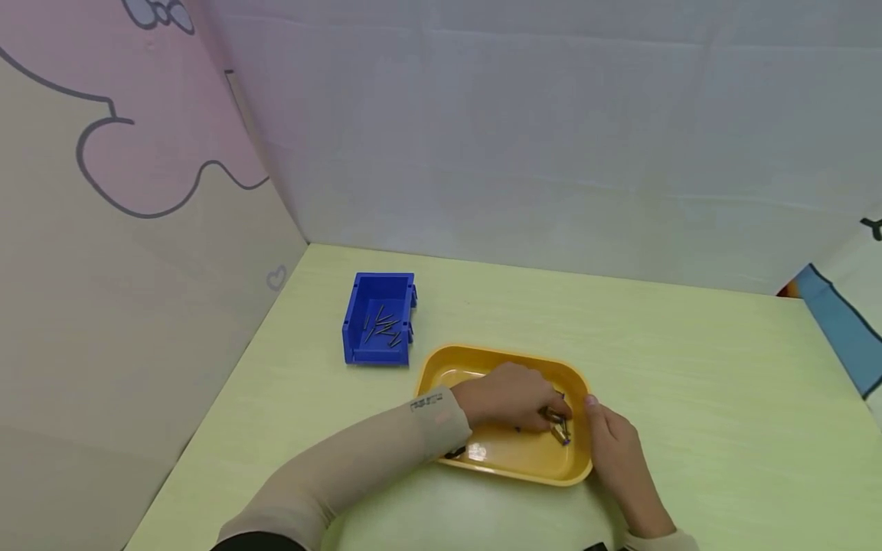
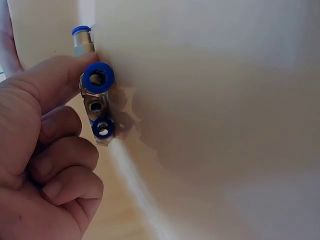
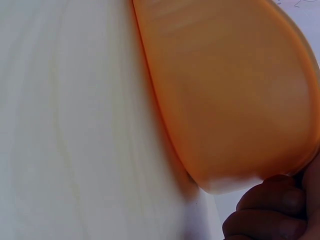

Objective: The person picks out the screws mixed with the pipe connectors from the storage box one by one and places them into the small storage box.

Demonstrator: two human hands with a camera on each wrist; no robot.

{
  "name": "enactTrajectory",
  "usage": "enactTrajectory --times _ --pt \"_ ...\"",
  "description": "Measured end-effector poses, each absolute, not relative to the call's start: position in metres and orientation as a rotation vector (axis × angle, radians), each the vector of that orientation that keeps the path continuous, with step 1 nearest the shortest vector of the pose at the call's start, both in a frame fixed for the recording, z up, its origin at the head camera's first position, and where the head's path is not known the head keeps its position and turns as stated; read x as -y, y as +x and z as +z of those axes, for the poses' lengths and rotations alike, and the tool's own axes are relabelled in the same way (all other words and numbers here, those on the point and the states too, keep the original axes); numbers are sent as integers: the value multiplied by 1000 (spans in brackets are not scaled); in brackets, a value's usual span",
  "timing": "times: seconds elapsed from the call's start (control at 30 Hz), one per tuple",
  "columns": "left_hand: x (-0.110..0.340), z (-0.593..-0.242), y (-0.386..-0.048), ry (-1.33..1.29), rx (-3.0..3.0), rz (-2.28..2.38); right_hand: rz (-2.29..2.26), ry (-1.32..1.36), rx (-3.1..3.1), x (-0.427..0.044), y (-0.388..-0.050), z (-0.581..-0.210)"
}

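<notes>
A yellow tray (image 1: 513, 476) with rounded corners lies on the table. My left hand (image 1: 520, 396) reaches into its right part, fingers curled, among brass push-in fittings (image 1: 560, 435) with blue rings. In the left wrist view, the thumb presses against a row of these fittings (image 2: 97, 105) and the index finger is mostly hidden behind; it looks like a pinch. My right hand (image 1: 615, 448) grips the tray's right end, thumb on the rim. In the right wrist view its curled fingers (image 3: 270, 207) sit under the tray's edge.
Behind the tray, to the left, stands a blue bin (image 1: 377, 357) holding several thin metal pins (image 1: 386, 325). A small dark piece (image 1: 455, 453) lies in the tray under my left sleeve. Cloth-covered walls (image 1: 517, 153) bound the pale table (image 1: 723, 398) at back and left.
</notes>
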State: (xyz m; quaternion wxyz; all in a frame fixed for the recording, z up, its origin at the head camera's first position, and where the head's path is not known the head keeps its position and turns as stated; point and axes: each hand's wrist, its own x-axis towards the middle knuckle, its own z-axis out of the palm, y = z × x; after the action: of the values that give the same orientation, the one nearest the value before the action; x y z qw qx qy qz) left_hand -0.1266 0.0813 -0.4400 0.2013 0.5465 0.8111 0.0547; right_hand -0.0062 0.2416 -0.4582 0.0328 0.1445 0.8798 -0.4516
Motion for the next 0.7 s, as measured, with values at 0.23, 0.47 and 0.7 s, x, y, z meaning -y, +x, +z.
enactTrajectory --times 0.23,0.47,0.7 --pt "-84 -443 -126 1523 -2344 148 -1372 468 -2710 -241 -6 -459" --pt "-88 -448 -124 1616 -2409 106 -1378 488 -2694 -239 -6 -457" --pt "-89 -448 -121 1710 -2452 45 -1392 483 -2695 -239 -7 -457"
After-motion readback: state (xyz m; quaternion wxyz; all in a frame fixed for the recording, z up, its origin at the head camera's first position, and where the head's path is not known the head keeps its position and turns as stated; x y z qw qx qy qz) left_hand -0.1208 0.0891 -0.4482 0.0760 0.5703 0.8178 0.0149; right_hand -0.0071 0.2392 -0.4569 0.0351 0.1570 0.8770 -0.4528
